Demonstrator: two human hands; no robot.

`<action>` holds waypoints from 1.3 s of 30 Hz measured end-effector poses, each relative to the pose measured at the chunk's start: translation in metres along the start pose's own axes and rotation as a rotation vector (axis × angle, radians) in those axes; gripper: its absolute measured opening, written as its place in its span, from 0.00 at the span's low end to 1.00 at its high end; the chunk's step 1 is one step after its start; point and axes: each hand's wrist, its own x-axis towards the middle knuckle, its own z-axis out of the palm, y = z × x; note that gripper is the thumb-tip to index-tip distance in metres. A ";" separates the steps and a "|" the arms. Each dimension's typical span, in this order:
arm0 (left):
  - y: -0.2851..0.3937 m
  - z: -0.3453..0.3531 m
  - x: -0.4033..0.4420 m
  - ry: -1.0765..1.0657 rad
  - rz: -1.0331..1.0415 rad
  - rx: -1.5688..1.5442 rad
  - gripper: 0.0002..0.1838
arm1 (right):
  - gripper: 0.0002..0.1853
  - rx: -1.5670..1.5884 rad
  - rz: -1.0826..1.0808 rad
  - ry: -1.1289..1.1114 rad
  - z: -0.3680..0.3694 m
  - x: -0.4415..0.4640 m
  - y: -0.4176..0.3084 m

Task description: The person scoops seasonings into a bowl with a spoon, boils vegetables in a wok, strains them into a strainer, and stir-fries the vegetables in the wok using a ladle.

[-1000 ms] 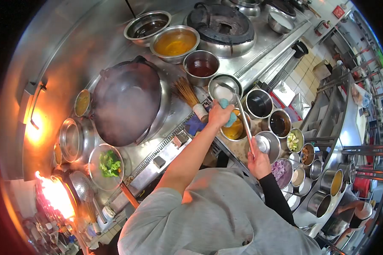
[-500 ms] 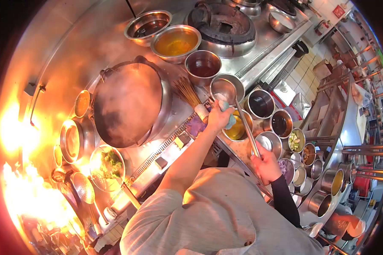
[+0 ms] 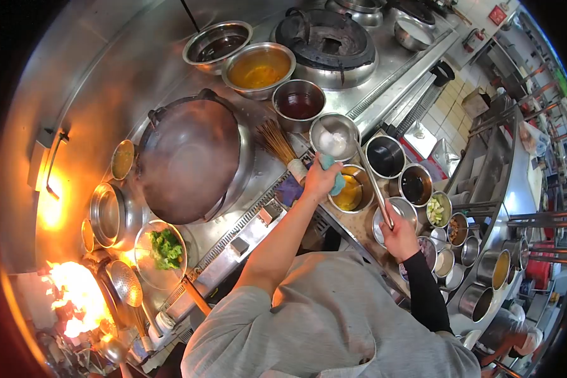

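My right hand [image 3: 400, 234] is closed around the long handle of a metal ladle [image 3: 375, 183]. The ladle's bowl lies up and to the left, beyond my left hand, with something white in it. My left hand [image 3: 321, 179] grips a teal cloth [image 3: 335, 181] just below that bowl. Under the cloth's right side stands a pot of yellow liquid [image 3: 348, 200]. A bamboo brush [image 3: 277, 142] with a pale wrapped handle rests just left of my left hand. The large dark wok [image 3: 189, 164] sits farther left, a thin haze over it.
Flames [image 3: 79, 299] burn at the lower left. Nearby are a bowl of green vegetables [image 3: 166, 249] and a perforated skimmer [image 3: 126, 283]. Seasoning pots, including one of dark liquid [image 3: 385, 156], line the right side. Another person [image 3: 516, 340] is at the lower right edge.
The large fire at left has shrunk, and steam over the wok has thinned. White contents now show in the ladle bowl. My right hand has shifted slightly upward along with the ladle.
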 end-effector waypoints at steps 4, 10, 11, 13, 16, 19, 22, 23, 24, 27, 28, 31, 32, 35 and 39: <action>0.015 -0.005 -0.008 0.040 -0.002 0.037 0.42 | 0.36 -0.303 -0.130 0.018 -0.026 0.002 -0.028; 0.056 -0.006 -0.027 0.150 0.012 0.087 0.45 | 0.35 -0.257 -0.048 -0.119 -0.065 0.005 -0.049; 0.049 -0.005 -0.023 0.167 0.035 0.076 0.46 | 0.34 -0.250 -0.048 -0.137 -0.071 0.006 -0.055; 0.033 -0.003 -0.013 0.199 0.081 0.055 0.47 | 0.33 -0.236 -0.053 -0.163 -0.077 0.011 -0.055; 0.030 -0.007 -0.007 0.140 0.047 -0.001 0.48 | 0.33 -0.189 -0.128 -0.159 -0.078 0.019 -0.040; 0.031 -0.010 -0.005 0.123 0.000 0.031 0.48 | 0.32 -0.018 -0.045 -0.212 -0.081 0.025 -0.041; 0.037 -0.008 -0.007 0.123 0.022 0.042 0.47 | 0.32 0.348 0.422 -0.415 -0.094 0.026 -0.069; 0.040 -0.009 -0.007 0.122 0.034 0.051 0.47 | 0.32 0.496 0.475 -0.425 -0.092 0.026 -0.067; 0.042 -0.010 -0.007 0.121 0.045 0.059 0.47 | 0.32 0.645 0.526 -0.434 -0.091 0.026 -0.065; 0.039 -0.011 -0.005 0.138 0.058 0.068 0.47 | 0.26 1.010 0.670 -0.392 -0.089 0.029 -0.061; 0.035 -0.012 -0.003 0.148 0.061 0.069 0.47 | 0.23 1.091 0.688 -0.400 -0.089 0.030 -0.056; 0.035 -0.013 -0.005 0.136 0.073 0.069 0.46 | 0.13 1.258 0.730 -0.414 -0.088 0.029 -0.051; 0.037 -0.015 -0.007 0.129 0.052 0.063 0.45 | 0.14 1.298 0.719 -0.418 -0.090 0.028 -0.052; 0.057 -0.017 -0.016 0.120 0.018 0.008 0.38 | 0.14 1.398 0.691 -0.432 -0.098 0.021 -0.053; 0.031 -0.019 -0.006 0.068 0.001 -0.027 0.33 | 0.21 1.339 0.645 -0.399 -0.110 0.011 -0.048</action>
